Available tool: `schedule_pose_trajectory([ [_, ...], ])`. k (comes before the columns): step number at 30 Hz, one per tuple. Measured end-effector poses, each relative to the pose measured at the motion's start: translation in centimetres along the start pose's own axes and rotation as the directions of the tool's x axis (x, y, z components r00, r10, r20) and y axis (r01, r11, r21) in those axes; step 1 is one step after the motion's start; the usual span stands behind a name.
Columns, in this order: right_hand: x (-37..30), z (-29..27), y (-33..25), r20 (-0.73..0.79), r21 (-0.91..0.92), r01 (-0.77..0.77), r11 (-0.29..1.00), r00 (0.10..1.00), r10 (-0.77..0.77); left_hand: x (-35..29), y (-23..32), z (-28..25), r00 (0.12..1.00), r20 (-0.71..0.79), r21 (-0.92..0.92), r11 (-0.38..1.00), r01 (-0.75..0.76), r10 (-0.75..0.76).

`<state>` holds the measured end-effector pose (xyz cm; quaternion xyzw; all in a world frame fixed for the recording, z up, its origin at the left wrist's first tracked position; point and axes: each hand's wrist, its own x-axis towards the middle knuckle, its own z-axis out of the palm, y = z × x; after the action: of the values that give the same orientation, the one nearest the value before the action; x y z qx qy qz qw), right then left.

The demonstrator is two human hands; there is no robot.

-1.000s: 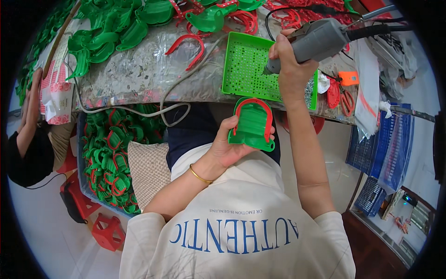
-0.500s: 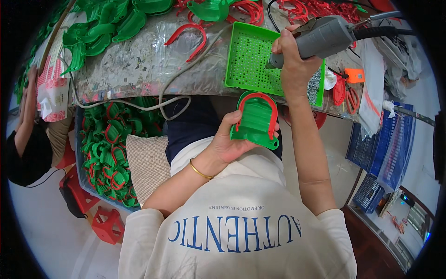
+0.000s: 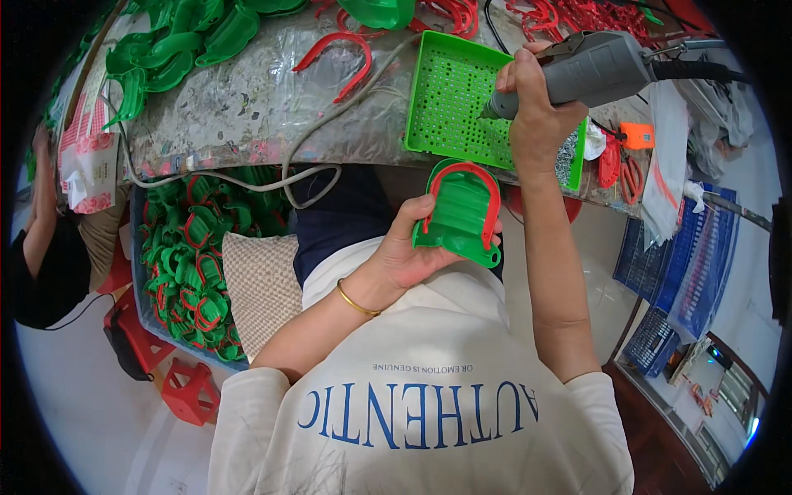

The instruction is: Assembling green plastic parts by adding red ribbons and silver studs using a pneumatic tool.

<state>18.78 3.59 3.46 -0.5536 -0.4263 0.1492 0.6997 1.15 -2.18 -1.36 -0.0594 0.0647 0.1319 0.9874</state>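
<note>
My left hand [image 3: 415, 239] is closed around a green plastic shell [image 3: 460, 213] with a red U-shaped piece [image 3: 495, 198] set along its rim, held near my waist just off the table edge. In my right hand [image 3: 536, 115] is a grey electric screwdriver [image 3: 582, 70], its fingers wrapped round the body. The tool's tip points left and down over a bright green perforated tray [image 3: 450, 99]. Small metal screws [image 3: 568, 157] lie in the tray's right end, partly hidden by my right wrist.
Green shells [image 3: 177, 49] and red U-shaped pieces [image 3: 342, 58] lie on the worn table [image 3: 231, 124]. A blue bin [image 3: 148, 305] of assembled parts stands left of me. Red pliers [image 3: 632, 177] and an orange box [image 3: 637, 135] sit right. A grey cable [image 3: 289, 169] loops over the edge. Another person's arm [image 3: 41, 206] shows far left.
The view has shifted slightly. My right hand and the screwdriver appear a little further right in the picture; both hands keep their hold.
</note>
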Motion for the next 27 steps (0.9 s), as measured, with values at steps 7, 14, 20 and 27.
schedule_pose_trajectory([
  [7,-0.4,0.1,0.1,-0.002,0.022,0.02,1.0,1.0,-0.02,-0.1,0.0,0.0,1.0,-0.009,0.012,1.0,0.002,-0.002],
  [14,-0.2,0.1,-0.2,-0.031,0.057,0.006,0.998,1.0,-0.004,-0.2,-0.1,-0.2,1.0,0.002,-0.021,1.0,-0.012,0.012],
  [20,0.4,-0.2,-3.8,0.001,0.334,0.01,0.943,1.0,-0.011,-0.2,-0.2,-0.3,1.0,0.017,-0.074,0.997,-0.022,0.023],
  [27,-2.6,0.6,-7.7,0.098,0.233,-0.105,0.967,0.992,0.084,-0.1,-0.4,-0.2,0.997,-0.013,-0.076,0.994,-0.079,0.078],
])
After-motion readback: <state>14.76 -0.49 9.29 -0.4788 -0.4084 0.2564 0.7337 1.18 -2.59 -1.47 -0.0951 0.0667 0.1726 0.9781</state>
